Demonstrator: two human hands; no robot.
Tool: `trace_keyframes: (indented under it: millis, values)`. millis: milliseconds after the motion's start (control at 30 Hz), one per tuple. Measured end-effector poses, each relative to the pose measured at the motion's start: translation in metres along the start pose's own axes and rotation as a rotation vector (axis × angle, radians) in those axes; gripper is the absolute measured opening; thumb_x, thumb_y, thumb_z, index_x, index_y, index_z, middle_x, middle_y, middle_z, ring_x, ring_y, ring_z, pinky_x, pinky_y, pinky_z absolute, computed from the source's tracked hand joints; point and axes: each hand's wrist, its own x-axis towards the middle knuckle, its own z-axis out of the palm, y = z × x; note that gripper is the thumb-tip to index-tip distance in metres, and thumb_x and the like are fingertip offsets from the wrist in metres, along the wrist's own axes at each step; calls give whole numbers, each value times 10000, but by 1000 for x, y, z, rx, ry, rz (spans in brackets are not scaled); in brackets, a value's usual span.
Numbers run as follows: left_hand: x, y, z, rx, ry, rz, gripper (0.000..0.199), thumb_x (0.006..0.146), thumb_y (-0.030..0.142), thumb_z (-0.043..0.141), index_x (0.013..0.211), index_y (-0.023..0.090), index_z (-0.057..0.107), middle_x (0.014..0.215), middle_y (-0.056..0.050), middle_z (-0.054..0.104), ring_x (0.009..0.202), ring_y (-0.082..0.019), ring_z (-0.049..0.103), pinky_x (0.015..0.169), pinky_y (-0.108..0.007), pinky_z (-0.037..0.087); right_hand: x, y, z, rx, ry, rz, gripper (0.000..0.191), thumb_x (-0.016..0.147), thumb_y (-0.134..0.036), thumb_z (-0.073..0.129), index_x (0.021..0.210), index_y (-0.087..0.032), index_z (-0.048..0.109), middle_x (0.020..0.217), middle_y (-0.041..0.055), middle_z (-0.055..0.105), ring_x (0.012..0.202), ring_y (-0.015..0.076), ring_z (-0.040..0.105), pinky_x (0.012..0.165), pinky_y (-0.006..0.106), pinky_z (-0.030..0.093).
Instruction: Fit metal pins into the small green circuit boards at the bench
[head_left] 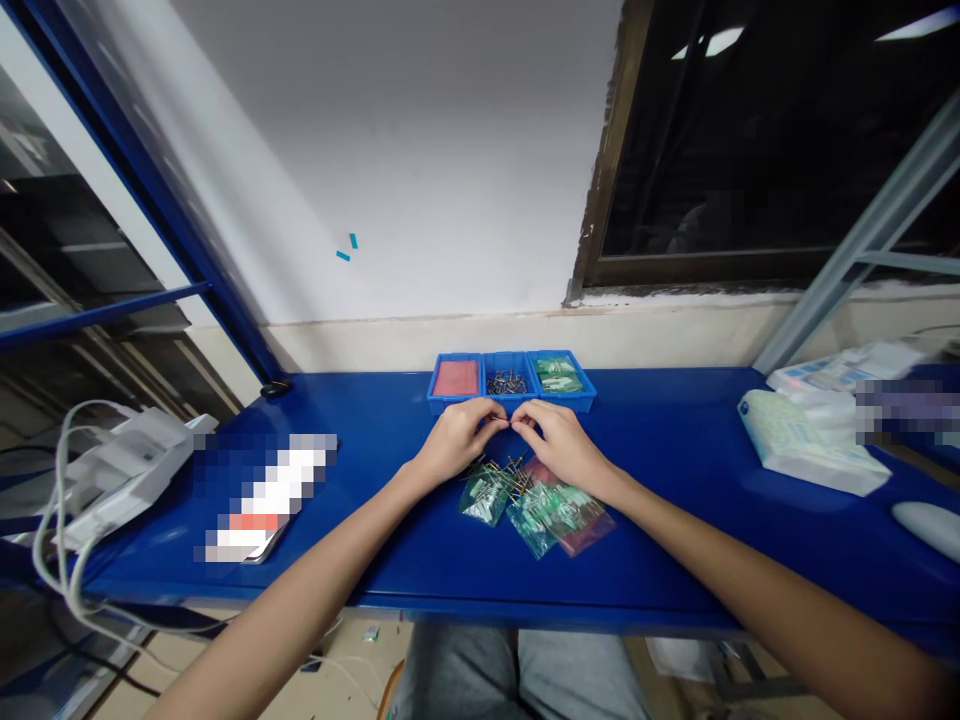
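Note:
My left hand (463,438) and my right hand (553,436) meet over the blue table (382,420), fingertips pinched round a thin, small item (508,421) between them; what it is cannot be made out. Below them lie small green-and-clear bags (484,495), a loose pile of metal screw-like pieces (517,478) and a reddish bag (589,533) partly under green ones. Just beyond my hands stand three joined blue bins: one with pink sheets or bags (456,378), one with metal pieces (507,383), one with green bags (557,375).
At the left are a power strip with white cables (139,465) and a blurred-out flat item (270,500). A pale green-and-white packet (806,440) and a white rounded object (930,528) lie at the right. A wall stands behind the bins.

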Motion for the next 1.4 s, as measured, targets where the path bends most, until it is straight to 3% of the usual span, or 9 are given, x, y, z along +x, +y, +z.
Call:
trace_keyframes:
  millis: [133,233,367,533,700,800,900,1200,1400]
  values:
    - [-1,0,-2,77,-10,52,146,1002,241,506,1071,175,616,970,-61,674,877,-182,634,806,-330,514,8,0,-8,-158,28,-92,203,1001,-196,430,926,-198,619,937,70,649,926,214,578,844,347,448]
    - [0,0,-7,135,122,24,248,996,259,510,1227,185,566,1095,-96,629,973,-199,623,855,-349,518,30,9,-14,-300,75,-107,231,1005,-203,408,968,-179,634,967,97,649,969,236,567,879,366,444]
    - [2,-5,-17,201,187,-29,228,989,228,479,1187,176,580,1048,-85,602,879,-172,619,803,-315,515,62,27,-17,-429,67,-67,211,985,-220,458,1013,-144,653,1001,135,660,1013,274,560,887,393,444]
    - [3,-11,-32,200,-121,-23,232,962,210,482,1169,172,581,893,-45,643,774,-163,617,750,-297,486,46,22,-18,-413,62,-104,219,990,-225,458,1055,-150,653,1027,121,660,1013,260,562,894,395,453]
    - [2,-19,-37,-32,-388,-193,287,874,214,569,1152,141,570,754,-16,654,654,-145,602,629,-260,460,2,3,-17,-264,-97,-83,193,992,-235,475,944,-189,656,947,62,667,938,211,597,856,349,467]
    - [0,-25,-38,-111,-553,-307,269,798,248,653,1039,129,632,750,-29,663,651,-149,607,588,-248,452,-8,1,-12,-237,-147,-50,190,987,-228,487,914,-191,659,941,63,668,941,211,603,831,339,463]
    - [0,-28,-39,-104,-627,-352,268,763,252,672,1000,126,666,738,-28,667,640,-144,603,568,-235,439,-8,3,-6,-235,-174,-46,185,988,-235,495,912,-191,658,959,66,669,946,212,599,810,333,454]
    - [-1,-25,-31,21,-579,-230,172,730,64,532,808,137,667,766,-31,690,650,-133,588,605,-235,433,-10,-1,-4,-230,-205,-54,192,997,-244,485,908,-193,648,945,62,667,940,211,592,802,329,443]
    - [-1,-15,-19,90,-394,-64,155,851,69,467,861,151,599,798,-38,639,683,-143,559,656,-263,441,-9,0,-5,-214,-175,-40,158,988,-234,504,966,-195,656,980,64,670,965,216,602,830,339,456]
